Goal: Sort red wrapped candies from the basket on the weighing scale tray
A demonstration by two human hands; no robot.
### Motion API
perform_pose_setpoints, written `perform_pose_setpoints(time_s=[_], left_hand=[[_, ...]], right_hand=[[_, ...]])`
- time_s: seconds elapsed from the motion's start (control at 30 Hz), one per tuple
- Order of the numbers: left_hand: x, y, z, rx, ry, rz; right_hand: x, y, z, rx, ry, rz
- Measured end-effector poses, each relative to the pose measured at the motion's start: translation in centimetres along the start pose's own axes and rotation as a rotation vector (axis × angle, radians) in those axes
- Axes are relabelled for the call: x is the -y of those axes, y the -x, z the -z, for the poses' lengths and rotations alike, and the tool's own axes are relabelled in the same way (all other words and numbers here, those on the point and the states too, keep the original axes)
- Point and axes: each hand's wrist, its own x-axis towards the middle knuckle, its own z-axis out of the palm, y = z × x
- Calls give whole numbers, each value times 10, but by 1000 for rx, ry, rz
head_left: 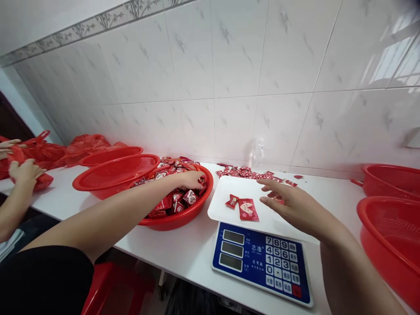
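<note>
Marbled tiles [236, 48] back the white surface [183, 249]. Left hand [192, 179]: fingers curled among sweets [190, 197] in a basket [177, 222], grasp unclear. Right hand [288, 203]: fingers parted, empty, above the tray [226, 186], where a red packet [248, 209] lies, long axis roughly toward the wall.

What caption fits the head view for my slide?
Left hand among wrapped packets in a red basket; right hand open over the white tray of a scale.

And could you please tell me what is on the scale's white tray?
A small red wrapped piece and a larger red packet lie there; something red behind the right hand is too covered to identify.
</note>
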Motion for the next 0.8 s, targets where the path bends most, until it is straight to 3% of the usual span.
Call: perform_pose_setpoints(time_s=[0.1, 0.23, 0.3, 0.43, 0.5, 0.8], left_hand=[[1, -3, -10, 113, -60, -59], [-5, -13, -21, 104, -105, -51], [-6, -15, -24, 87, -97, -43], [-1, -14, -22, 31, -82, -16], [2, -10, -20, 17, -63, -18], [-2, 1, -12, 79, -119, -99]], right_hand=[[0, -1, -1, 16, 14, -4], [4, 0, 0, -22, -9, -2], [7, 2, 1, -147, -67, -2], [13, 6, 3, -544, -247, 36], [16, 8, 3, -663, -323, 70], [24, 11, 1, -696, -256, 59]])
